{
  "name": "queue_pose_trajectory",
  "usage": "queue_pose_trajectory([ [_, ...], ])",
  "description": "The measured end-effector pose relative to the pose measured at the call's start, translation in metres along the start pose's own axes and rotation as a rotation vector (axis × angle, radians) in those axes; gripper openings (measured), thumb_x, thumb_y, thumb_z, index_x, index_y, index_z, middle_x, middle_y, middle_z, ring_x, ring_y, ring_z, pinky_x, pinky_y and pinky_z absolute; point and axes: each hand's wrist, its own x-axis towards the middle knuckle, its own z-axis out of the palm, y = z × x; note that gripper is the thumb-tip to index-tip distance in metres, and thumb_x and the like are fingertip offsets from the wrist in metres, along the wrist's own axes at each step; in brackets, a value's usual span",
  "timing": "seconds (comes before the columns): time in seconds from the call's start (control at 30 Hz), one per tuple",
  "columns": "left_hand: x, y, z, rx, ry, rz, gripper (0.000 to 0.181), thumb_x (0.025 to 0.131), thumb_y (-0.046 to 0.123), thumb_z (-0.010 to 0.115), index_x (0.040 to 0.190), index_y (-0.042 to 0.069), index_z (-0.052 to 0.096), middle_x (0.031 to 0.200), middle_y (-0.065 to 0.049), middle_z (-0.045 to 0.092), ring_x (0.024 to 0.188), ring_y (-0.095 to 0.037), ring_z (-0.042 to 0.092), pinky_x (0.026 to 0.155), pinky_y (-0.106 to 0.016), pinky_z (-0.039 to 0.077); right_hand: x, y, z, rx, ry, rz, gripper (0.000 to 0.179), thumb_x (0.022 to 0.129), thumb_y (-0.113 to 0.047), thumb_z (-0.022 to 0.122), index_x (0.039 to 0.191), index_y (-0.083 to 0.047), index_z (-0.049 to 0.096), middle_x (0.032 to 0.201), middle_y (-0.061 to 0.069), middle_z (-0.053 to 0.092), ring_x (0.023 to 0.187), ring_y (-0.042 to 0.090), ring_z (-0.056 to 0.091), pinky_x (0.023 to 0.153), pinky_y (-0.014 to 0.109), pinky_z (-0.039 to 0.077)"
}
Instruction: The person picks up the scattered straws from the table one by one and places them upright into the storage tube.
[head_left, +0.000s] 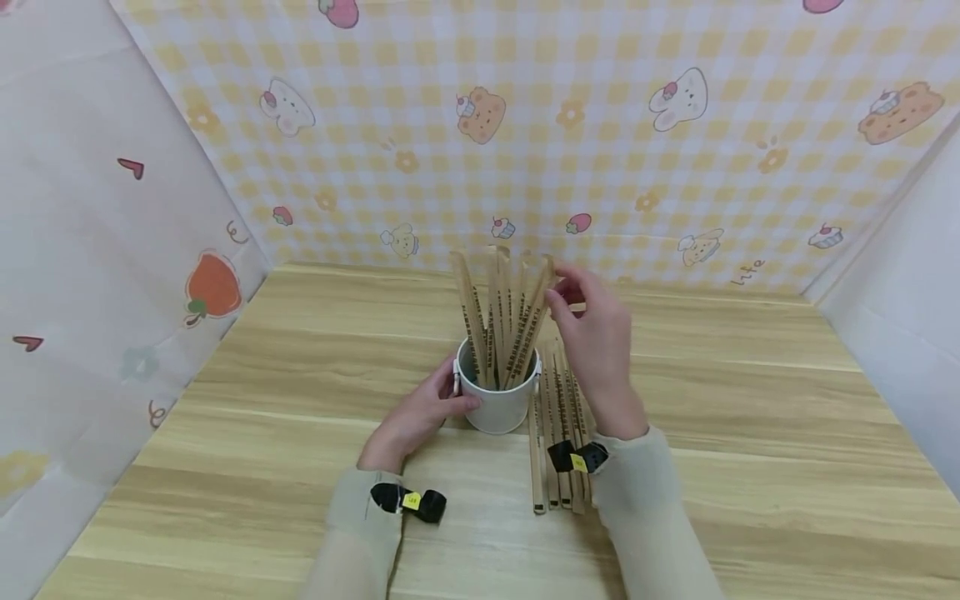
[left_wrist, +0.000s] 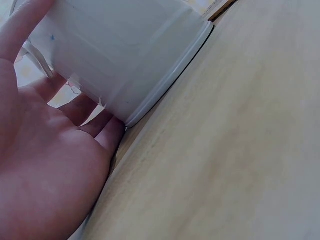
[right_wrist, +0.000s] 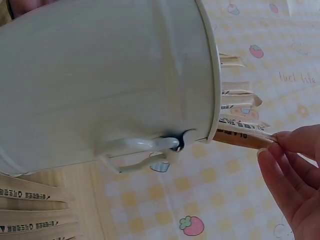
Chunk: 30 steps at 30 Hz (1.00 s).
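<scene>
A small white bucket stands upright on the table, holding several chopstick packets in brown printed paper sleeves that fan out above its rim. My left hand holds the bucket from the left, thumb on the near side and fingers round the far side, as the left wrist view shows of its wall. With thumb and fingertips my right hand pinches the top end of the rightmost chopstick packet, which leans right inside the bucket. Its lower end is hidden in there.
More chopstick packets lie side by side on the wooden table, right of the bucket and partly under my right forearm. A small handle hangs at the bucket's side. Behind the table rises a yellow checked cloth.
</scene>
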Motion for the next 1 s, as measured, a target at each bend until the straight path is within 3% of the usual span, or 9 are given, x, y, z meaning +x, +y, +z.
queue_pose_trajectory([
  [0.33,-0.003,-0.003,0.000,0.005,0.014,-0.016,0.079,0.079,0.016,0.067,0.141,0.030,0.021,0.144,0.002,0.022,0.131,-0.014,0.018,0.106,-0.036,0.016,-0.003,0.009,0.003,-0.046,-0.072,0.087,0.026,0.082,-0.009,0.063,0.108,-0.008,0.060,0.082,0.002,0.062,0.073,0.012,0.059,0.058,0.025,0.051],
  [0.77,-0.004,0.013,0.008,0.048,0.009,-0.051,0.080,0.080,0.012,0.065,0.143,0.024,0.017,0.145,0.000,0.021,0.131,-0.014,0.019,0.106,-0.033,0.017,-0.002,0.014,-0.007,-0.059,-0.094,0.138,0.025,0.083,-0.011,0.062,0.108,-0.008,0.061,0.084,0.003,0.063,0.074,0.014,0.060,0.059,0.027,0.052],
  [1.0,0.000,0.001,0.002,0.054,0.030,-0.036,0.080,0.079,0.016,0.067,0.142,0.030,0.019,0.144,0.002,0.022,0.131,-0.015,0.019,0.106,-0.036,0.017,0.000,0.039,-0.016,-0.138,-0.232,0.300,0.027,0.088,-0.023,0.056,0.112,-0.011,0.059,0.089,0.002,0.061,0.072,0.016,0.060,0.055,0.030,0.048],
])
